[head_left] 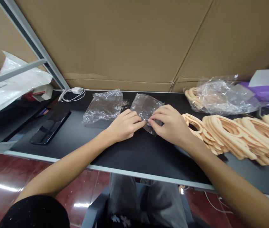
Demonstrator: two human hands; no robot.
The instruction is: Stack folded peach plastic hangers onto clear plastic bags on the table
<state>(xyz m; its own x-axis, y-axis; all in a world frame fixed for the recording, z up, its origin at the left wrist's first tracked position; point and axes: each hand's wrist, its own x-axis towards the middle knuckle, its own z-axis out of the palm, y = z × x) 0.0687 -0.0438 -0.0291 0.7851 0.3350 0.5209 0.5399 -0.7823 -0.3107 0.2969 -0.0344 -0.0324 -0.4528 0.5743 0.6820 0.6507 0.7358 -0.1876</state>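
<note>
Clear plastic bag [144, 107] pinched by left hand [125, 126] and right hand [170, 125], black tabletop [125, 152] below, cardboard wall [115, 41] behind

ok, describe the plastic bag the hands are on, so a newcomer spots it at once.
Start at the black tabletop in front of the big cardboard sheet. Two clear plastic bags lie side by side on it; take the one nearer the peach cut-out shapes. It is the bag between the left hand and right hand; its neighbour lies untouched.
</note>
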